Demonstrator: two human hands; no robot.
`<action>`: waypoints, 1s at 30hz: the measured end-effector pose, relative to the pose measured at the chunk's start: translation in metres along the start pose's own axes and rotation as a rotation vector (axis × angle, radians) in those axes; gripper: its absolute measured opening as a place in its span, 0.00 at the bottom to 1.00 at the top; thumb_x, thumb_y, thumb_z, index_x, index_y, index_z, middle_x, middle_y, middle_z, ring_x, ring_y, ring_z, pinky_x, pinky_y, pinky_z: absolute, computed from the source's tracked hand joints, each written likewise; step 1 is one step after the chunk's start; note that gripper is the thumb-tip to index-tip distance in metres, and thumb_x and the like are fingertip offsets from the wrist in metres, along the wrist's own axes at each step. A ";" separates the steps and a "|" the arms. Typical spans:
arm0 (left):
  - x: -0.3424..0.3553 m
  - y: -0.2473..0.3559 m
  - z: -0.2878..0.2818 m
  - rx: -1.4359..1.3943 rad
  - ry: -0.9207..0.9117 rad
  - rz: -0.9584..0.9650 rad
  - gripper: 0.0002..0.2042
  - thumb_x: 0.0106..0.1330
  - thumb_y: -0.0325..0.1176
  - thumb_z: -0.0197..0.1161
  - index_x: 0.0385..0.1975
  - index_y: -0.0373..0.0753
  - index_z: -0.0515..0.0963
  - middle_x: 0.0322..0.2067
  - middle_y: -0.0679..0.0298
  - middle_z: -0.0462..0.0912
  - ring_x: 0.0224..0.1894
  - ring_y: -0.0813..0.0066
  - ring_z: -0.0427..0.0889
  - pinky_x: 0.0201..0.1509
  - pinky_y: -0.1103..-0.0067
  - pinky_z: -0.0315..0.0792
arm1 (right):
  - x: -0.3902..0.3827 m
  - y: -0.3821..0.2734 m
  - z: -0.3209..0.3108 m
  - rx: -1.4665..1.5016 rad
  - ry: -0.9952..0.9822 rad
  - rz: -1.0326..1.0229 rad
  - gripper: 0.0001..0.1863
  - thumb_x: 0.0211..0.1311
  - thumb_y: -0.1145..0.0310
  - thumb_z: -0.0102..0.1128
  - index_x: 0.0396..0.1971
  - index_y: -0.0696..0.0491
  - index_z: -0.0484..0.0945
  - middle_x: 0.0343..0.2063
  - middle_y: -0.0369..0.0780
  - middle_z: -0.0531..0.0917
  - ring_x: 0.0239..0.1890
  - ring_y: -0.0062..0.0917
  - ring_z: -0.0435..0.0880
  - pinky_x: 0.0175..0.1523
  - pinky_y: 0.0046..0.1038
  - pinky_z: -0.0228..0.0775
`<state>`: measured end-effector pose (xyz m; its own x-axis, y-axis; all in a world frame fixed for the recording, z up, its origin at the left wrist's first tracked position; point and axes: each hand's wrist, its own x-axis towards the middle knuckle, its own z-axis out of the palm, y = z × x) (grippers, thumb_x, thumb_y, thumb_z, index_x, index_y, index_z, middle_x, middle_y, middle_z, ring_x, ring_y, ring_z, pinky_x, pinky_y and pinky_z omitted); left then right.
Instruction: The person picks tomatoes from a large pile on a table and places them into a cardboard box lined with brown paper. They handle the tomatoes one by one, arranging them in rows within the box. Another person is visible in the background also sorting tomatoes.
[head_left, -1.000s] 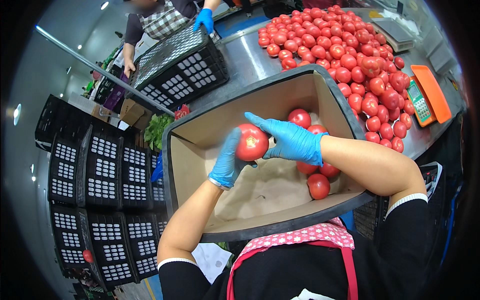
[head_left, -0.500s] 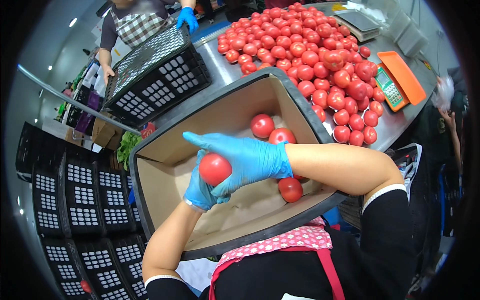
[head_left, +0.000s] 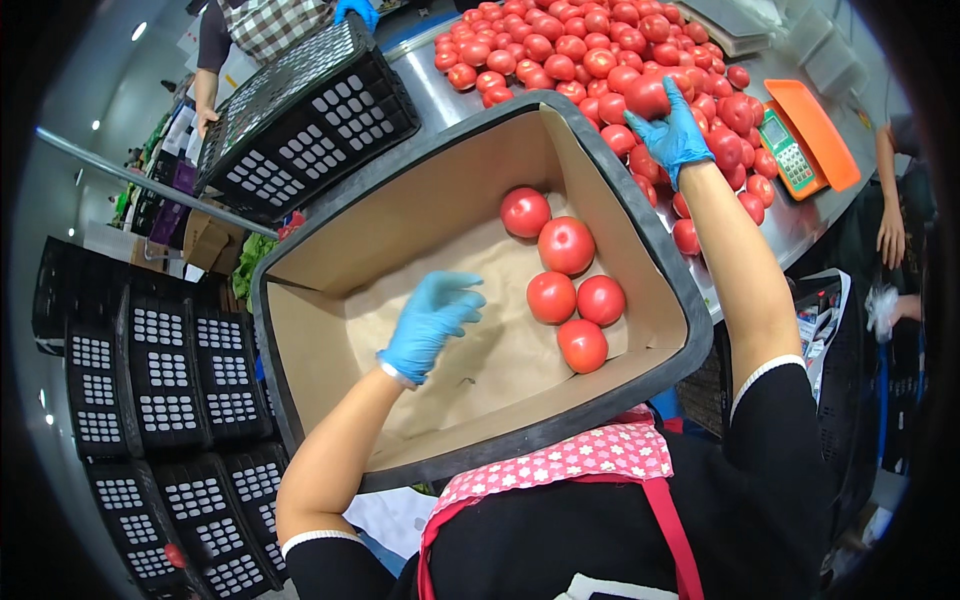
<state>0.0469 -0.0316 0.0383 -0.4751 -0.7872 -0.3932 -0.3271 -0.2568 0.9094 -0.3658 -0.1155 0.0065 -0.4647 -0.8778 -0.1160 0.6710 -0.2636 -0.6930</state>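
A dark-rimmed bin lined with brown paper (head_left: 590, 410) sits before me, several red tomatoes (head_left: 566, 245) grouped along its right side. My left hand (head_left: 428, 322), in a blue glove, hovers over the bin's left-centre with loosely bent fingers apart and nothing in them. Beyond the far right edge of the bin, my right hand (head_left: 676, 137), also gloved, has its fingers around a large tomato (head_left: 647, 96) at the big tomato pile (head_left: 570, 45) on the metal table (head_left: 420, 78).
An orange scale (head_left: 810, 140) stands right of the pile. A co-worker (head_left: 255, 20) grips a black crate (head_left: 305, 130) behind a metal rail (head_left: 140, 175). Stacked black crates (head_left: 165, 370) fill the left. Another person's hand (head_left: 890, 235) is at the far right.
My hands have separated: the tomato between them is gone from the left hand, and my right hand has reached up and rightward to the pile, around a tomato there.
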 end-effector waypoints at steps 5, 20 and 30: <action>0.022 -0.004 0.047 0.709 -0.181 0.497 0.29 0.59 0.30 0.64 0.62 0.45 0.64 0.54 0.52 0.71 0.51 0.60 0.75 0.55 0.71 0.70 | -0.072 -0.036 0.115 -0.147 -0.388 -0.122 0.24 0.71 0.66 0.41 0.61 0.63 0.58 0.61 0.51 0.66 0.64 0.38 0.67 0.69 0.35 0.59; 0.009 0.012 -0.001 -0.275 -0.189 -0.164 0.36 0.58 0.51 0.63 0.65 0.45 0.59 0.48 0.57 0.76 0.36 0.68 0.83 0.25 0.83 0.71 | -0.118 0.079 0.164 -1.235 -1.017 0.051 0.18 0.60 0.69 0.56 0.51 0.55 0.77 0.45 0.45 0.82 0.44 0.28 0.82 0.53 0.29 0.73; -0.020 0.013 -0.041 -0.716 0.007 -0.163 0.35 0.56 0.71 0.49 0.51 0.46 0.72 0.33 0.61 0.80 0.24 0.66 0.79 0.17 0.77 0.69 | -0.173 0.087 0.178 -1.235 -1.332 0.088 0.43 0.55 0.74 0.62 0.69 0.47 0.51 0.59 0.48 0.68 0.60 0.36 0.71 0.61 0.33 0.68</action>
<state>0.0857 -0.0424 0.0633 -0.4601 -0.7106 -0.5322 0.2222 -0.6725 0.7059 -0.1247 -0.0581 0.0931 0.6805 -0.7324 -0.0244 -0.3888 -0.3326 -0.8592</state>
